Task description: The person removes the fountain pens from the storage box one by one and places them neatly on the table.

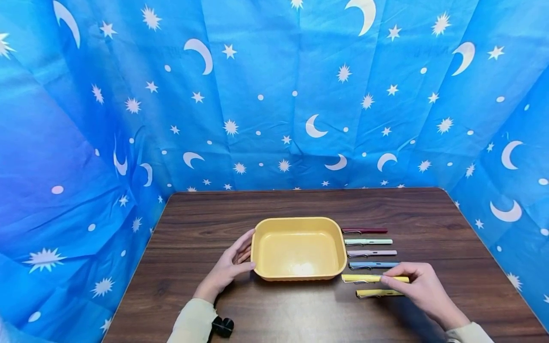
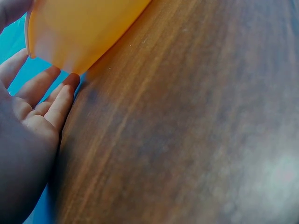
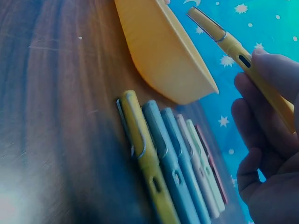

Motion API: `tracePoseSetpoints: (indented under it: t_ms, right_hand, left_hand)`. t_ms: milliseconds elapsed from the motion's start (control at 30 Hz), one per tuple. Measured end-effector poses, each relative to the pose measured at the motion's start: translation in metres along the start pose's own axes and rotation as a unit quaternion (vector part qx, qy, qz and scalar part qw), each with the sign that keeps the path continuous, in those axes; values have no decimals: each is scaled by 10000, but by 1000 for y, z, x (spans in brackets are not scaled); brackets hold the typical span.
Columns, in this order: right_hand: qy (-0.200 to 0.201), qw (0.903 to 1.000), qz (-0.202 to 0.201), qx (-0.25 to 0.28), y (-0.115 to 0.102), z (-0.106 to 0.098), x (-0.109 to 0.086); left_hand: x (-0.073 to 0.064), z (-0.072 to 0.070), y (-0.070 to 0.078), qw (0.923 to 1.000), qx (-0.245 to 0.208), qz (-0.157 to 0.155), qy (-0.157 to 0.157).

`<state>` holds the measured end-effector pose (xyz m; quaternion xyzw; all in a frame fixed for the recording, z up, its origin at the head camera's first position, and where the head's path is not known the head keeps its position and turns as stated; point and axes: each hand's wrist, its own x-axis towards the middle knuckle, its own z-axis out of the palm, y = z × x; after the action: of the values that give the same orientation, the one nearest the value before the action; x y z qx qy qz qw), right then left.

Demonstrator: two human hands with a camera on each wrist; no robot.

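Note:
My right hand [image 1: 422,286] pinches a yellow pen [image 1: 360,278] between thumb and fingers, holding it above the table by the yellow container [image 1: 257,247]. My left hand [image 1: 225,269] touches the container's left side, thumb and index finger spread along it and the fingers loosely bent. Beside the container's right side lie a dark red pen [image 1: 369,231], a mint pen [image 1: 373,242], a pale pink pen [image 1: 377,253], a blue pen [image 1: 373,265] and another yellow pen [image 1: 369,293]. A second blue pen [image 3: 168,163] shows in the right wrist view; the held pen covers its place in the head view.
The brown wooden table [image 1: 206,214] carries the container and the row of pens. A blue cloth [image 1: 266,71] with moons and stars hangs behind and along both sides. A small black object [image 1: 223,327] is by the left sleeve.

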<state>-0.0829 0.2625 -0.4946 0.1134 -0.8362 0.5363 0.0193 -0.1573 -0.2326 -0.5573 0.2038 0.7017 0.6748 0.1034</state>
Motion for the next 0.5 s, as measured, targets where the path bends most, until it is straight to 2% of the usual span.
tracePoseSetpoints:
  t_ms: [233,400,500]
  right_hand:
    - [-33,9993,344,-156,12,-8,-24]
    - [-277,9979,176,-555,22,-10,-33]
    - [-497,9965,271,-607,26,-11,-37]
  left_hand:
    - [0,0,2,10000,20,-24,9]
    - [-1,1,4,10000,25,-63,36]
    - [-1,1,4,9999,20,-92,52]
